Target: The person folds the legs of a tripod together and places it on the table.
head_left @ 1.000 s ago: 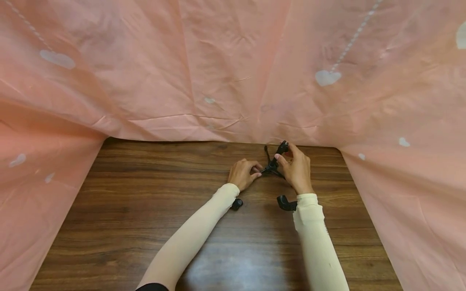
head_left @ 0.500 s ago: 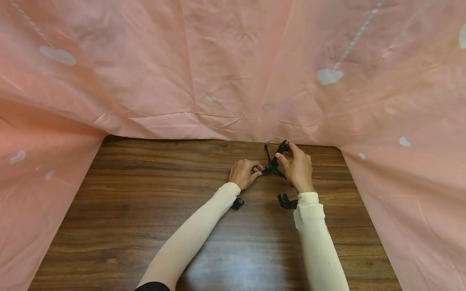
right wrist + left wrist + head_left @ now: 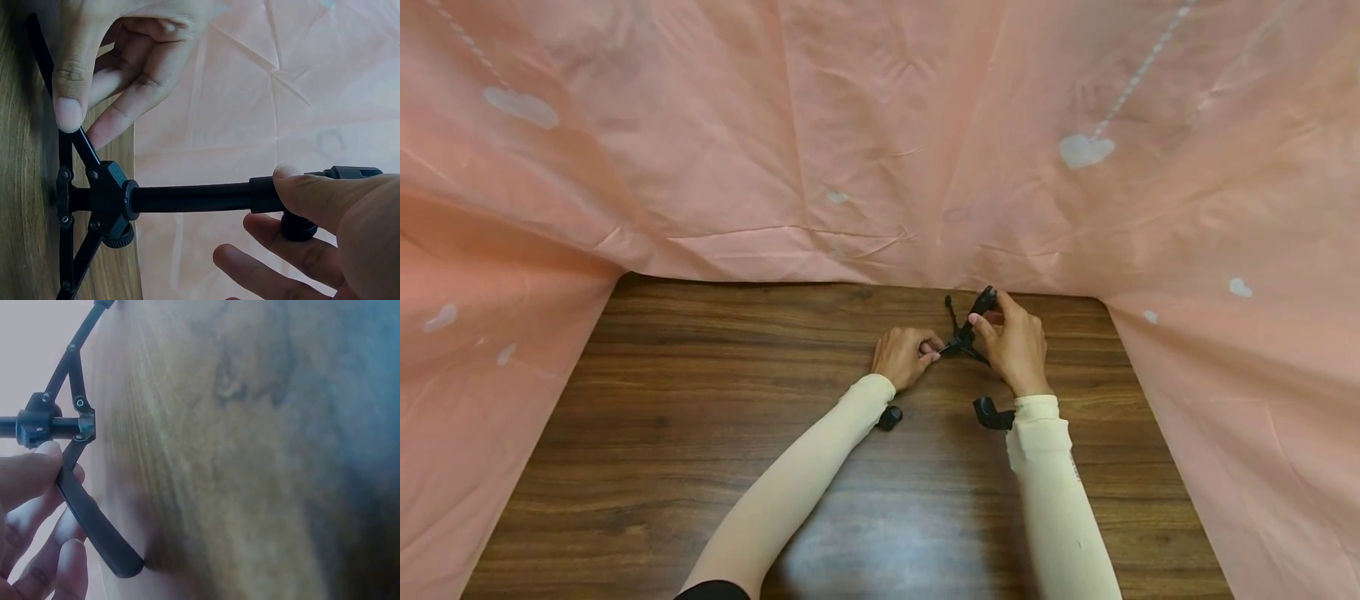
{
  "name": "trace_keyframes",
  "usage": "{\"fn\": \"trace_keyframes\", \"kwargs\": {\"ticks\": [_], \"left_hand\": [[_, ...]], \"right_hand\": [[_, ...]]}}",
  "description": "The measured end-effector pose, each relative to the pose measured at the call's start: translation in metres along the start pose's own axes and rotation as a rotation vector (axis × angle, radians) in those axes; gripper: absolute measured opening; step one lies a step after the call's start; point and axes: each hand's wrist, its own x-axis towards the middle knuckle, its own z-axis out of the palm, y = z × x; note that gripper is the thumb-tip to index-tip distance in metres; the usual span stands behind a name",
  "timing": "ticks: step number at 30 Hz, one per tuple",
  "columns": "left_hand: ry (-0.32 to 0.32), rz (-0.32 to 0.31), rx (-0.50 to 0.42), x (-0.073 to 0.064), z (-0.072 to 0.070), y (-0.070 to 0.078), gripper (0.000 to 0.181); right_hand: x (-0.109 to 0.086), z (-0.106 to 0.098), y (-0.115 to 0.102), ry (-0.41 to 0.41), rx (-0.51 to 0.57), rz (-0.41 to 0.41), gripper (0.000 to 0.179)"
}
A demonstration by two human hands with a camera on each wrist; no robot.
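Note:
A small black tripod (image 3: 957, 343) with splayed legs stands on the wooden table near its back edge. My left hand (image 3: 901, 357) pinches one of its legs between thumb and fingers. That leg (image 3: 100, 528) shows close up in the left wrist view, its rounded foot near the wood. Around the top of the centre column (image 3: 194, 197) my right hand (image 3: 1017, 348) holds with thumb and fingers, just by a round knob (image 3: 299, 226). Another leg (image 3: 951, 312) points toward the back. The hub (image 3: 111, 197) joins the legs and braces low on the column.
The dark wood table (image 3: 662, 433) spreads out below and to the left. Pink cloth (image 3: 865, 167) with pale hearts hangs along the back and both sides, close behind the tripod. Black wrist cameras (image 3: 992, 414) sit on both cream-sleeved wrists.
The head view shifts slightly, with the cloth's lower edge a little higher in it. Both hands keep their holds on the tripod, nearly still.

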Motion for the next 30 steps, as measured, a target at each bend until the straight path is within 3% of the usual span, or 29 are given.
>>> {"fn": "trace_keyframes", "kwargs": {"ticks": [8, 13, 30], "left_hand": [[0.0, 0.004, 0.002, -0.001, -0.002, 0.005, 0.009], [0.0, 0.002, 0.01, -0.004, -0.004, 0.006, 0.01], [-0.012, 0.005, -0.002, -0.026, -0.009, 0.004, 0.012]], "right_hand": [[-0.003, -0.004, -0.001, -0.009, -0.013, 0.002, 0.039], [-0.006, -0.005, -0.003, -0.013, -0.022, -0.007, 0.038], [-0.025, -0.002, -0.013, -0.017, -0.061, 0.011, 0.04]]}}
